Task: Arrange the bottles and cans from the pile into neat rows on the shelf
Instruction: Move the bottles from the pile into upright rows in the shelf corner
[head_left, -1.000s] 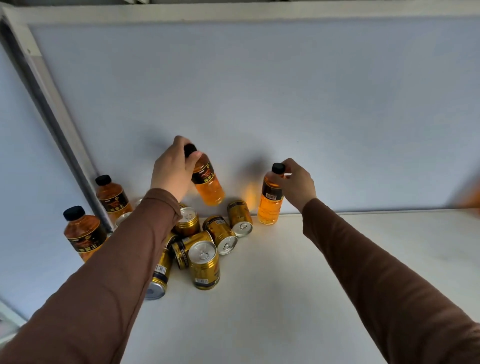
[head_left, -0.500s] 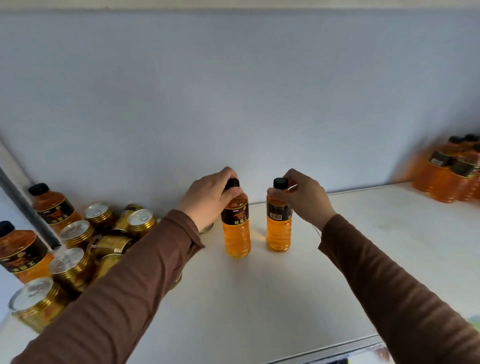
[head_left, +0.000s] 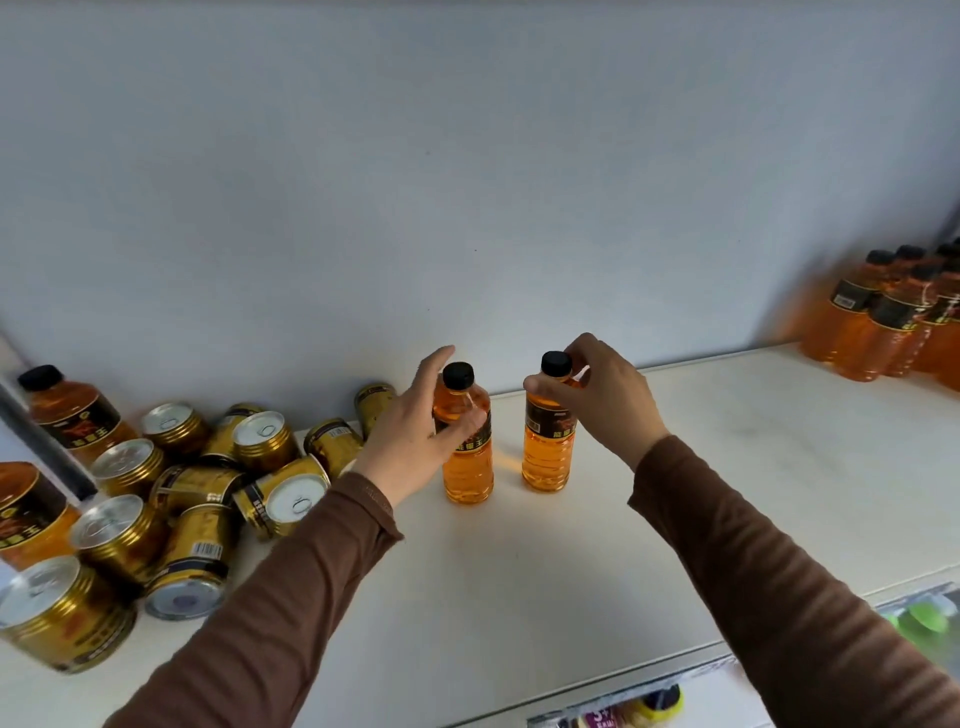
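Note:
Two orange-drink bottles with black caps stand upright side by side on the white shelf (head_left: 519, 582), near the back wall. My left hand (head_left: 410, 436) is beside the left bottle (head_left: 467, 467), its fingers spread straight and the thumb lying across the bottle's label. My right hand (head_left: 597, 395) pinches the right bottle (head_left: 548, 457) at its neck, just under the cap. A pile of gold cans (head_left: 197, 483) lies tumbled at the left, with more orange bottles (head_left: 67, 410) beside it.
A group of upright orange bottles (head_left: 893, 322) stands at the far right against the wall. The shelf's front edge (head_left: 649, 670) runs low right, with coloured goods showing below it. A dark upright post (head_left: 41, 441) crosses the left pile.
The view has shifted right. My left hand has loosened from the left bottle's cap and its fingers have spread. Both bottles stand a little farther apart.

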